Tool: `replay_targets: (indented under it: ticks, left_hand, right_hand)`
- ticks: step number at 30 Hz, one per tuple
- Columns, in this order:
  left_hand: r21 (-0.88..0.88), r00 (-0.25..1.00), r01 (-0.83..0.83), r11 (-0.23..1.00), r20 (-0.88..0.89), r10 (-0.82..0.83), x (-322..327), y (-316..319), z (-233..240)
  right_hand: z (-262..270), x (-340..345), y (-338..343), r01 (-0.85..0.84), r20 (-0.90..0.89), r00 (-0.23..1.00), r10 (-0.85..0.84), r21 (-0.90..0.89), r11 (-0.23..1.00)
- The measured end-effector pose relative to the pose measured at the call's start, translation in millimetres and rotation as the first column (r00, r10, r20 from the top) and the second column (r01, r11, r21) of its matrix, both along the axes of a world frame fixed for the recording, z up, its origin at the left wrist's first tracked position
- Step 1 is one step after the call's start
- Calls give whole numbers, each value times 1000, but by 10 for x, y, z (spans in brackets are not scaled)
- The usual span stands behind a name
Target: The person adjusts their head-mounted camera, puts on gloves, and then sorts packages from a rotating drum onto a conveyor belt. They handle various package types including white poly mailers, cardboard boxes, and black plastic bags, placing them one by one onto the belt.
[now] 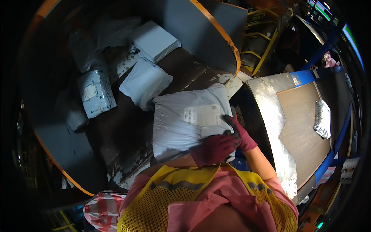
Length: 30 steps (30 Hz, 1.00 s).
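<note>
A large pale plastic mailing bag point(176, 124) lies in front of me, its white label point(203, 115) facing up and bearing print and a barcode. My right hand point(243, 134), in a dark red glove with dark fingertips, grips the bag's right edge. Across the near right corner of the bag lies my left hand point(216, 148), gloved the same way. Its fingertips meet my right hand, and whether they pinch anything is hidden. Touching the far left of the bag is a white plastic-wrapped parcel point(146, 81).
A white box point(155, 40) and a printed parcel point(97, 94) lie farther along the dark worn chute point(185, 68). Grey side walls with an orange edge point(229, 43) curve around it. To my right, a conveyor belt point(304, 124) carries a silvery packet point(322, 119).
</note>
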<state>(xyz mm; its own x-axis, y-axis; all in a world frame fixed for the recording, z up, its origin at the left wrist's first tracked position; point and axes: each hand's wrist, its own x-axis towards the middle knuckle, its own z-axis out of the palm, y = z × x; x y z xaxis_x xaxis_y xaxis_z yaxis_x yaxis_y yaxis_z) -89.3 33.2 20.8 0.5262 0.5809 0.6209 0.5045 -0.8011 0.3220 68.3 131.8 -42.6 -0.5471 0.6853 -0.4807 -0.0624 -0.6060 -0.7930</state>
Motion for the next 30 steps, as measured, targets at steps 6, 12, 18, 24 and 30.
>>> replay_targets:
  ticks: [6, 12, 18, 24, 30]
  left_hand:
    - [-294, 914, 387, 874, 246, -322, -515, 233, 174]
    - [20, 250, -957, 289, -448, 858, -2172, 959, -103]
    - [39, 150, -980, 196, -502, 852, -2934, 1102, -881]
    - [-166, 399, -914, 369, -205, 894, -2692, 934, -804]
    - [-653, 308, -568, 501, 396, 865, -1887, 472, 56]
  right_hand:
    - [213, 270, -234, 246, -134, 954, -268, -159, 956]
    - [516, 1080, -384, 787, -252, 600, -759, 17, 617]
    - [442, 2452, -138, 908, -540, 336, -771, -31, 417]
    - [-43, 3952, -269, 688, -128, 103, -986, 725, -22]
    - [199, 3519, 3, -308, -113, -613, -782, 946, 105]
